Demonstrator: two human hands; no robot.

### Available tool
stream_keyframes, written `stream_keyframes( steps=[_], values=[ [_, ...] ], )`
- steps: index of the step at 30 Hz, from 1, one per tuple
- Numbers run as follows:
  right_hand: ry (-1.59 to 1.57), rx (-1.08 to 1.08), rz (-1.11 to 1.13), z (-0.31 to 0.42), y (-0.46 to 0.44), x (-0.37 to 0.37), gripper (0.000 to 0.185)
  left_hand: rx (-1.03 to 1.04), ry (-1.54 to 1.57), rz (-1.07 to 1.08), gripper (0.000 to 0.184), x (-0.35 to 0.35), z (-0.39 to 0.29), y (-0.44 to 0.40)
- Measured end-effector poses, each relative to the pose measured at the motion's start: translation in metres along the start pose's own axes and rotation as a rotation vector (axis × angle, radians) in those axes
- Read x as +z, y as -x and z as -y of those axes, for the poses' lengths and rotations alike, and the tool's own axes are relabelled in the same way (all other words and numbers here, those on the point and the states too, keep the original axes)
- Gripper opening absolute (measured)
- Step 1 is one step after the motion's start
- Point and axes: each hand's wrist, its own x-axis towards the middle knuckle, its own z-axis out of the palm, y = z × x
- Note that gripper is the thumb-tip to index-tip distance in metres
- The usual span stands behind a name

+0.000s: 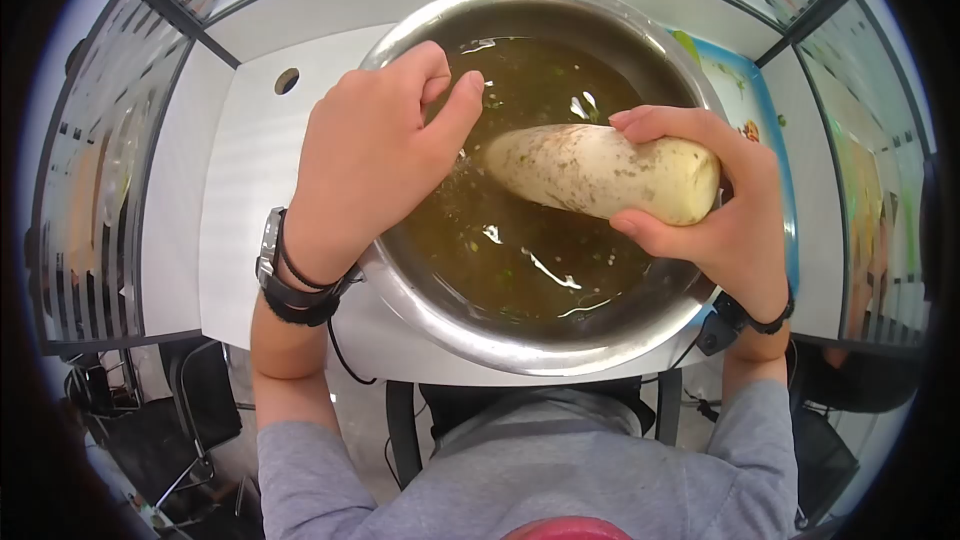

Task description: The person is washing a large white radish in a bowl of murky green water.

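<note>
Nearest the body, grey shirt (560, 460), then steel basin (540, 356) on white surface (250, 160). Over the basin's right side, right grip (735, 180) clasped around the thick end of dirt-speckled white radish (590, 170), narrow end pointing left over murky water (550, 290); contact with water unclear. Over the left side, left grip (385, 135) half curled, inner fingers hidden, impossible to tell whether holding anything. Likeliest trouble: radish slipping and splashing, from smooth, possibly wet skin and one-handed hold near one end. Beyond the right rim, blue-edged tray (740, 60), within reach of splashes.
</note>
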Motion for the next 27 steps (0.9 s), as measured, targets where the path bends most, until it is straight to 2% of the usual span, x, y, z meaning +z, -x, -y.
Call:
stream_keyframes(
  steps=[2,5,11,13,14,18,23,25,27],
  values=[
    [0.104,-0.063,-0.092,0.001,0.001,-0.001,0.042,0.002,-0.019,0.007,0.042,0.001,0.0,0.0],
    [0.205,-0.018,-0.126,0.009,0.002,-0.01,0.041,0.017,-0.027,-0.006,0.042,0.0,0.0,0.0],
    [0.162,0.017,-0.121,0.015,0.01,-0.025,0.041,0.019,0.005,0.021,0.044,0.002,0.0,0.002],
    [0.142,-0.075,-0.016,0.017,0.014,-0.029,0.043,0.018,-0.005,0.02,0.044,0.003,0.001,0.002],
    [0.217,-0.209,0.002,0.016,0.013,-0.029,0.044,0.017,-0.002,0.029,0.044,0.003,0.001,0.002],
    [0.154,-0.324,0.041,0.019,0.016,-0.02,0.046,0.02,-0.025,0.018,0.043,0.002,-0.001,0.001],
    [0.197,-0.201,0.096,0.019,0.011,-0.02,0.048,0.011,-0.03,0.041,0.044,0.002,0.0,0.001],
    [0.036,-0.195,0.057,0.005,0.006,-0.012,0.047,0.015,-0.034,0.031,0.045,0.003,0.001,0.0],
    [0.011,-0.189,0.059,-0.001,0.002,-0.009,0.047,0.028,-0.022,0.033,0.044,0.004,0.003,0.0]
  ],
)
